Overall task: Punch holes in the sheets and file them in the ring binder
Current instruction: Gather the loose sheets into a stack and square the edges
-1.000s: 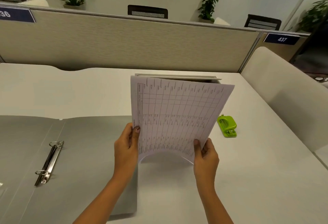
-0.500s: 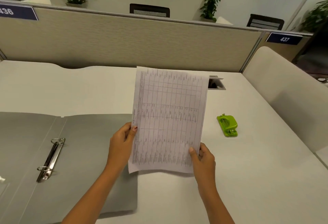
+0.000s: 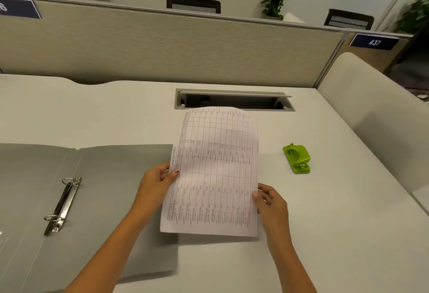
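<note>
Sheets (image 3: 216,172) pinched at both long edges by left hand (image 3: 156,182) and right hand (image 3: 270,201) fingers, long axis pointing away; hole punch (image 3: 297,158) up-right of the right-hand fingers, nearer that hand.

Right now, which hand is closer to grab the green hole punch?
The right hand, probably. The green hole punch sits on the desk to the right of the sheets, on that hand's side. The left hand holds the sheets' far edge, by the open ring binder.
</note>
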Action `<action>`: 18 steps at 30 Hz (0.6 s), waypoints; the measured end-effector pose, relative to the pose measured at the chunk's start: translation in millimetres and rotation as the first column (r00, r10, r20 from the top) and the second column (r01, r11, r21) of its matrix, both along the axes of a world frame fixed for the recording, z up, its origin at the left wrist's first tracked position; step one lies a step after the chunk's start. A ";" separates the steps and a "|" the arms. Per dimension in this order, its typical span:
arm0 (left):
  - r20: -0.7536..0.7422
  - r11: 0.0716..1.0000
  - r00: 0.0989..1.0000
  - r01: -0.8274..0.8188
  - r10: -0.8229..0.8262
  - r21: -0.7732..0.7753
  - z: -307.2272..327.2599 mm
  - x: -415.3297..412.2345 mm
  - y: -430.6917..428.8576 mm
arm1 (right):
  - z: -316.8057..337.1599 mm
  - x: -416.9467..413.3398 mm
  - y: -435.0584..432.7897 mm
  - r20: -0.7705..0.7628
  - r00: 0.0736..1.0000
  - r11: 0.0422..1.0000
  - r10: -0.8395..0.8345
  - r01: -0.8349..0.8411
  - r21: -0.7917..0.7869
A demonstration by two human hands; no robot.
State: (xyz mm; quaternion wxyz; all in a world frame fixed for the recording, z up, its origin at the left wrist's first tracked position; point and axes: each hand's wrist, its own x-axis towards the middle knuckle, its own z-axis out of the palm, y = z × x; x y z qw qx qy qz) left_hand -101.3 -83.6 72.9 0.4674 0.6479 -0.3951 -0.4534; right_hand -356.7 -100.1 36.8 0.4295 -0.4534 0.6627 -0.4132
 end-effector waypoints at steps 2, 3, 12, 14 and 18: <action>-0.019 1.000 1.000 0.024 -0.023 0.012 0.0 0.8 -0.1 | 3.3 -2.3 -3.4 0.018 1.000 1.000 0.002 -0.002 0.004; -0.039 0.999 0.999 0.037 -0.036 0.018 0.0 0.9 0.0 | 5.4 -3.1 -4.4 0.021 1.000 1.000 0.003 -0.003 0.003; -0.061 0.997 0.997 0.052 -0.049 0.054 -5.8 1.1 -5.0 | 4.7 -1.4 -3.3 -0.005 1.000 1.000 -0.003 0.003 -0.029; 0.006 0.997 0.999 0.040 -0.041 0.070 -10.4 1.6 -7.4 | 2.8 -0.3 -1.6 -0.033 0.999 1.000 0.006 -0.007 -0.028; 0.094 0.988 0.993 0.057 -0.071 0.147 -23.1 1.2 -11.1 | -1.7 1.9 -0.1 -0.124 0.992 1.000 0.006 -0.006 -0.005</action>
